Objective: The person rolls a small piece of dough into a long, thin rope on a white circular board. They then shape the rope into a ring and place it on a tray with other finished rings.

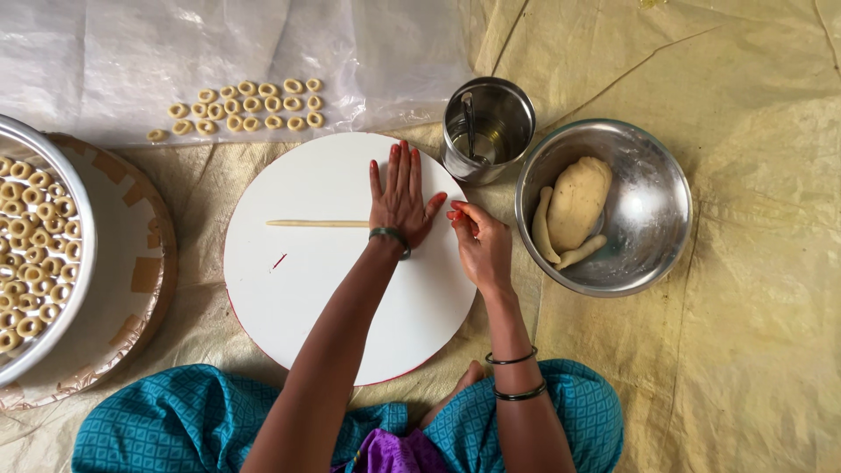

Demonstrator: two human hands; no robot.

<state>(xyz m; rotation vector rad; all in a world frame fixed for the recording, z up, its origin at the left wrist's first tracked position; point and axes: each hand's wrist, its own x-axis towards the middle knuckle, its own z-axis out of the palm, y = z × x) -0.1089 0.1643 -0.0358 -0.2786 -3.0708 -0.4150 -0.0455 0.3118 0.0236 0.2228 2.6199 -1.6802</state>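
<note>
Teal patterned cloth (158, 420) over the person's lap sits nearest the lens, bottom edge. Far left: steel tray (61, 175) holding many small dough rings, resting on a round patterned mat (140, 263). Upper left: clear plastic sheet (131, 52) with three short rows of finished dough rings (250, 107). Centre: round white board (298, 298) on the tan ground sheet (753, 350). Thin dough rope (317, 223) lies flat on the board, running left-right; its right end goes under the left hand (401, 200). Left hand is palm-down on the board, fingers straight and close together, thumb out, gripping nothing. Right hand (480, 243) sits just beside it at the board's right edge, fingertips pinched narrow; can't tell if anything is between them. Behind it: small steel cup (517, 105) with liquid and a spoon. Right: steel bowl (653, 201) with a dough lump (578, 201) and two short dough rolls.
</note>
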